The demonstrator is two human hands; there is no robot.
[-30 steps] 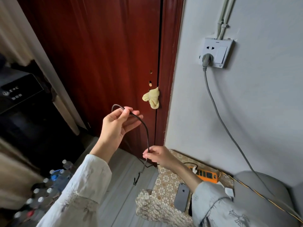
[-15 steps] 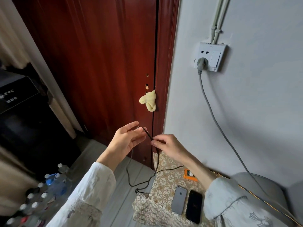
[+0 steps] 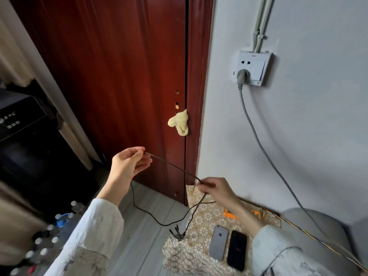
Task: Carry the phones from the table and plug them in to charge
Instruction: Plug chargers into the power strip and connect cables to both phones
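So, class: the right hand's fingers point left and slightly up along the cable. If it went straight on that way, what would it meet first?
Probably the left hand, which pinches the same black cable that the right hand holds. Beyond it stands the red door. Depth is unclear.

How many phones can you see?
2. The grey phone lies back up on the patterned cloth, and the black phone lies right beside it, nearer the person's right sleeve. More could be hidden under that arm.
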